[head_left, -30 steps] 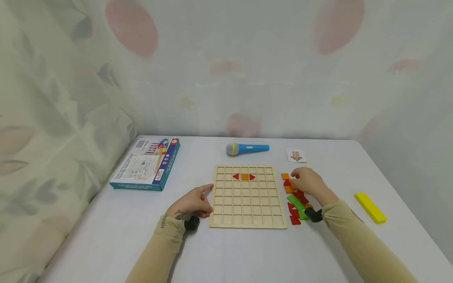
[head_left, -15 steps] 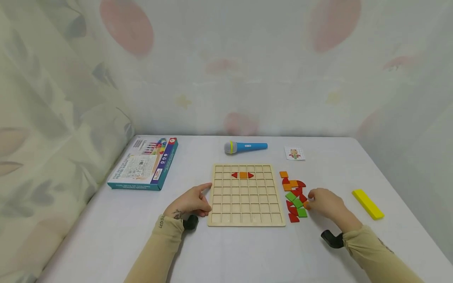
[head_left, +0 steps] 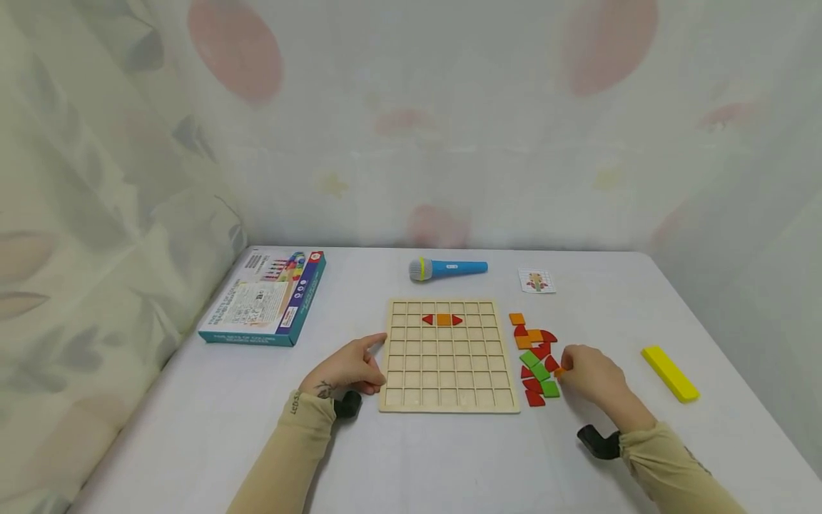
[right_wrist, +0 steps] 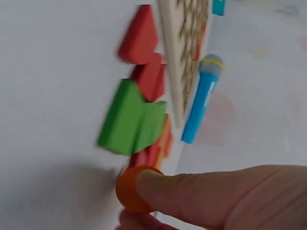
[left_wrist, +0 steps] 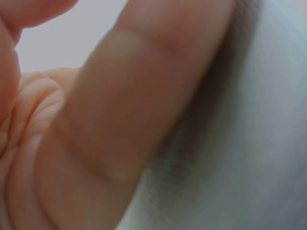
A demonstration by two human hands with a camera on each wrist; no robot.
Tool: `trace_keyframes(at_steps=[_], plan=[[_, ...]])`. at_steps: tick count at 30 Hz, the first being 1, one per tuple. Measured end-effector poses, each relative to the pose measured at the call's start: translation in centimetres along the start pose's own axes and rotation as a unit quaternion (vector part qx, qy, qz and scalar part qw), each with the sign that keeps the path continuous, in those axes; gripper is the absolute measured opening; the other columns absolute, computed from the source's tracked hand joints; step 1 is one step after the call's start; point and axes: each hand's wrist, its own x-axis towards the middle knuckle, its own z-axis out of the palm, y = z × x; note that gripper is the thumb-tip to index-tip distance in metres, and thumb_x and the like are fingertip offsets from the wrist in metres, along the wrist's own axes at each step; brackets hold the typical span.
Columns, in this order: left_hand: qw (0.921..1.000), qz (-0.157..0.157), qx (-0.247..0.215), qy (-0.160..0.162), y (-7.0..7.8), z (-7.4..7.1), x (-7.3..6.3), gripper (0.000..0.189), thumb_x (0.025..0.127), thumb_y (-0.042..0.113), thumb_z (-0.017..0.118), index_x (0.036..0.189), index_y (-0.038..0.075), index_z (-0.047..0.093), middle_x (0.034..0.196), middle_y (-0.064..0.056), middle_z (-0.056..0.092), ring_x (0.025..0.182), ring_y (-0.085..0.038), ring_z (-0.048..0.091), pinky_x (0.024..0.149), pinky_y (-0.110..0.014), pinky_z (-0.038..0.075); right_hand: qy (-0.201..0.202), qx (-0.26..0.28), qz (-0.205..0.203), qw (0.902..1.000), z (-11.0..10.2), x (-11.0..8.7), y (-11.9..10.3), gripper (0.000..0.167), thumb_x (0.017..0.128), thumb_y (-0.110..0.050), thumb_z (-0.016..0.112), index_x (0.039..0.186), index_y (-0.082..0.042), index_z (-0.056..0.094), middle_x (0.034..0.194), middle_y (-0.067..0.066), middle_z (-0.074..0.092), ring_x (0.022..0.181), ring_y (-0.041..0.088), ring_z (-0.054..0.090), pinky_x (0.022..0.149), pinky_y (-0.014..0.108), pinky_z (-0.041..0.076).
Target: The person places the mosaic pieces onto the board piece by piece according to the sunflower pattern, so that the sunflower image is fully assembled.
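A square wooden grid board [head_left: 446, 364] lies mid-table, with an orange square tile [head_left: 444, 320] between two red triangles [head_left: 427, 320] in its upper rows. My left hand [head_left: 347, 365] touches the board's left edge, index finger reaching forward; its wrist view shows only blurred fingers close up. Right of the board, my right hand [head_left: 596, 376] pinches an orange round-edged piece [right_wrist: 128, 189] between thumb and fingers, at the pile's right side. The pile has green squares [head_left: 550, 389], red pieces [head_left: 535, 398] and orange pieces [head_left: 524, 343], lying flat and close together.
A blue toy microphone [head_left: 459, 268] lies behind the board. A small pattern card [head_left: 536, 280] lies at back right, a yellow block [head_left: 670, 374] farther right. On the left is a teal-edged box [head_left: 263, 296]. Patterned cloth [head_left: 443, 143] hangs behind the table.
My right hand has moved from the upper pile down and right to its side, where it now pinches the orange piece. My left hand stays at the board's edge.
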Motion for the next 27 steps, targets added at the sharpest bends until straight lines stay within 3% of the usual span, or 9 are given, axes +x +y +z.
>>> trace_keyframes(at_steps=[5, 10, 13, 19, 24, 27], plan=[[1.0, 0.002, -0.003, -0.003, 0.0, 0.0, 0.1, 0.091, 0.069, -0.005, 0.068, 0.147, 0.008, 0.023, 0.069, -0.009, 0.062, 0.052, -0.012, 0.058, 0.053, -0.025, 0.054, 0.023, 0.095, -0.003, 0.9952, -0.4, 0.9, -2.2, 0.015, 0.082, -0.017, 0.067, 0.085, -0.004, 0.059, 0.071, 0.007, 0.059, 0.059, 0.018, 0.052, 0.051, 0.026, 0.042], [1.0, 0.003, -0.003, -0.001, -0.2, -0.1, 0.1, 0.092, 0.068, -0.006, 0.069, 0.147, 0.009, 0.023, 0.068, -0.009, 0.061, 0.052, -0.012, 0.058, 0.052, -0.026, 0.054, 0.03, 0.229, -0.029, 0.9726, 0.4, 3.0, -5.7, 0.017, 0.082, -0.014, 0.067, 0.089, 0.0, 0.061, 0.077, 0.013, 0.065, 0.058, 0.021, 0.059, 0.053, 0.029, 0.048], [1.0, 0.002, -0.004, -0.001, -0.2, -0.1, 0.1, 0.092, 0.068, -0.005, 0.069, 0.147, 0.009, 0.023, 0.069, -0.01, 0.061, 0.052, -0.013, 0.059, 0.052, -0.026, 0.054, 0.025, 0.274, -0.037, 0.9607, 1.3, 4.4, -7.9, 0.018, 0.081, -0.015, 0.069, 0.09, 0.0, 0.064, 0.077, 0.014, 0.067, 0.058, 0.02, 0.061, 0.053, 0.028, 0.047], [1.0, -0.001, -0.009, -0.003, -0.3, -0.1, 0.2, 0.093, 0.068, -0.005, 0.07, 0.147, 0.009, 0.024, 0.07, -0.01, 0.06, 0.052, -0.013, 0.059, 0.052, -0.026, 0.054, 0.01, 0.316, -0.012, 0.9485, 3.3, 6.9, -11.6, 0.018, 0.079, -0.018, 0.071, 0.088, -0.003, 0.067, 0.073, 0.008, 0.064, 0.055, 0.017, 0.059, 0.051, 0.024, 0.044], [0.9999, 0.0, -0.01, -0.005, -0.3, -0.2, 0.2, 0.092, 0.068, -0.005, 0.07, 0.147, 0.009, 0.023, 0.069, -0.01, 0.06, 0.052, -0.013, 0.059, 0.052, -0.026, 0.054, 0.019, 0.313, -0.006, 0.9494, 4.9, 8.4, -13.3, 0.014, 0.079, -0.014, 0.071, 0.086, -0.002, 0.067, 0.077, 0.007, 0.064, 0.053, 0.015, 0.058, 0.049, 0.022, 0.047], [0.9999, 0.004, -0.009, -0.008, -0.3, -0.2, 0.3, 0.092, 0.069, -0.005, 0.07, 0.147, 0.008, 0.023, 0.069, -0.01, 0.06, 0.052, -0.013, 0.059, 0.052, -0.026, 0.054, 0.027, 0.3, -0.004, 0.9536, 5.5, 9.1, -13.8, 0.011, 0.078, -0.012, 0.07, 0.083, -0.002, 0.068, 0.071, 0.006, 0.063, 0.05, 0.012, 0.054, 0.046, 0.021, 0.046]])
